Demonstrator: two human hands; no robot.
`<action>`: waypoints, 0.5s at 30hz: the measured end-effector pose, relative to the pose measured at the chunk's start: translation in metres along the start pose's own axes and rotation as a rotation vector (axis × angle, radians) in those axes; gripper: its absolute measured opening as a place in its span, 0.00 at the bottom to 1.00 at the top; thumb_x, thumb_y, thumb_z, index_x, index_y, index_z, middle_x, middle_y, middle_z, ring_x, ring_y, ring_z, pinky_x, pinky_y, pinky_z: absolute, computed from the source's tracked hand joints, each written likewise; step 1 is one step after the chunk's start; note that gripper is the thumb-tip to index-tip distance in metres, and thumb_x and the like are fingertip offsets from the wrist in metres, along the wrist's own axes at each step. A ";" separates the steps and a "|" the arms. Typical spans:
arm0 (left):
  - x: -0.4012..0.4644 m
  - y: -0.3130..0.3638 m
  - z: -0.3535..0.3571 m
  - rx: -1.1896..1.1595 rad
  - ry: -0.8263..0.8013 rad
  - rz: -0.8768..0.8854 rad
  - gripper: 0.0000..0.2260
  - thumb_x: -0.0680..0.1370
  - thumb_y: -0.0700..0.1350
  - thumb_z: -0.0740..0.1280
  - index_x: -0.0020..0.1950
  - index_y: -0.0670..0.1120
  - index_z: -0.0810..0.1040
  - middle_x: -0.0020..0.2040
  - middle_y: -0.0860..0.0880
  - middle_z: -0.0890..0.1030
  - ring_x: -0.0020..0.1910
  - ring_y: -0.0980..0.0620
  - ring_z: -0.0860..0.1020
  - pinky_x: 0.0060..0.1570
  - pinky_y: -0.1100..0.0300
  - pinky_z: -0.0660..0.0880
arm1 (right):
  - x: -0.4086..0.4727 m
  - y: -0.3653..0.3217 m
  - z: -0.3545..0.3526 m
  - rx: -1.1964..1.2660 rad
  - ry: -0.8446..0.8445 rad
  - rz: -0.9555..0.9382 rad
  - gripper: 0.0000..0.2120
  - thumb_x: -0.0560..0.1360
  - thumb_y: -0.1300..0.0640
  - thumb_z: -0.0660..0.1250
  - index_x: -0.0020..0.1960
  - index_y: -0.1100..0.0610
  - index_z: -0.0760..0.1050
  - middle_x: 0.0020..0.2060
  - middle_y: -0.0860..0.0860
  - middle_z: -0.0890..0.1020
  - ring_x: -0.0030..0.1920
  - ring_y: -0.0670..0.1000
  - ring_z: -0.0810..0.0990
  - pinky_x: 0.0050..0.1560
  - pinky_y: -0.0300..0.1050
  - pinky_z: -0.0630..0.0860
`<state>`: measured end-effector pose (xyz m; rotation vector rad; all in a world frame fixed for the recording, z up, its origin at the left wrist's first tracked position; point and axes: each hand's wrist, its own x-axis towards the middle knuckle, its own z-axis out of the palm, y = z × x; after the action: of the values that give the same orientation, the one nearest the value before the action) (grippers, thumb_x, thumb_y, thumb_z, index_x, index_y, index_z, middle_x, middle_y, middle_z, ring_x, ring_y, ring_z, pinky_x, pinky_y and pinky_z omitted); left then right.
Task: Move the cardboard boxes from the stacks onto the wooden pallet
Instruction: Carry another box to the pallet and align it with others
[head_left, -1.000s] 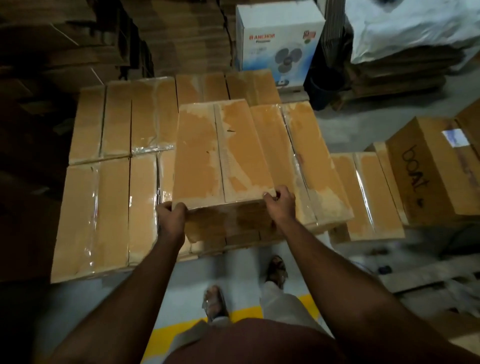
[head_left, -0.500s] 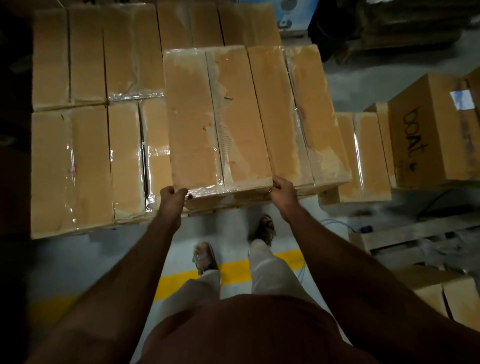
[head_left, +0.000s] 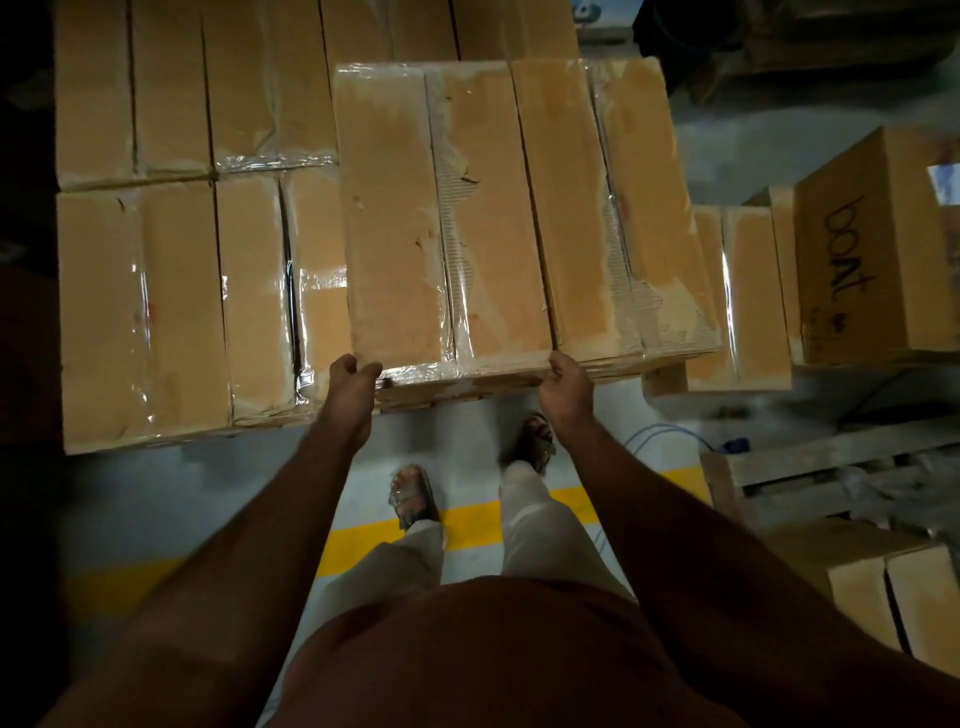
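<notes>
Both hands, the left hand (head_left: 352, 375) and right hand (head_left: 567, 383), are gripping the near edge of a taped cardboard box (head_left: 444, 218), which is lying just beyond the fingers atop the stacked boxes (head_left: 171, 312).

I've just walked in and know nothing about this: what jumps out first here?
Both hands, left hand and right hand, grip the near edge of a tape-wrapped cardboard box at the centre. Behind it lies a layer of similar boxes. At far right stands a box with "boat" handwritten; a yellow floor line runs below.
</notes>
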<state>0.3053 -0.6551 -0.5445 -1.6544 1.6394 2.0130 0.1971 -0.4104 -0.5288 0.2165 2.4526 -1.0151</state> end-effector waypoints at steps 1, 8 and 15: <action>-0.001 0.001 0.001 0.001 -0.007 -0.002 0.17 0.79 0.37 0.64 0.66 0.35 0.70 0.54 0.42 0.78 0.50 0.47 0.74 0.45 0.58 0.69 | 0.001 0.002 0.000 -0.010 0.006 -0.012 0.22 0.76 0.70 0.60 0.70 0.66 0.72 0.66 0.61 0.77 0.68 0.59 0.74 0.67 0.45 0.69; 0.000 -0.001 0.000 0.113 -0.067 0.005 0.20 0.80 0.39 0.65 0.70 0.35 0.69 0.64 0.36 0.77 0.51 0.47 0.75 0.50 0.52 0.73 | -0.003 -0.003 0.007 -0.015 0.100 -0.012 0.21 0.78 0.68 0.59 0.71 0.67 0.69 0.68 0.64 0.73 0.68 0.62 0.73 0.69 0.44 0.66; 0.000 0.003 -0.001 0.193 -0.051 -0.011 0.22 0.78 0.42 0.66 0.70 0.34 0.68 0.66 0.29 0.72 0.59 0.30 0.76 0.46 0.45 0.77 | -0.001 -0.001 0.006 -0.081 -0.002 -0.009 0.22 0.78 0.65 0.60 0.72 0.65 0.69 0.68 0.64 0.70 0.67 0.62 0.72 0.67 0.45 0.67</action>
<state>0.3041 -0.6574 -0.5420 -1.5296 1.7403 1.8104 0.1997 -0.4154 -0.5313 0.1783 2.4888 -0.9170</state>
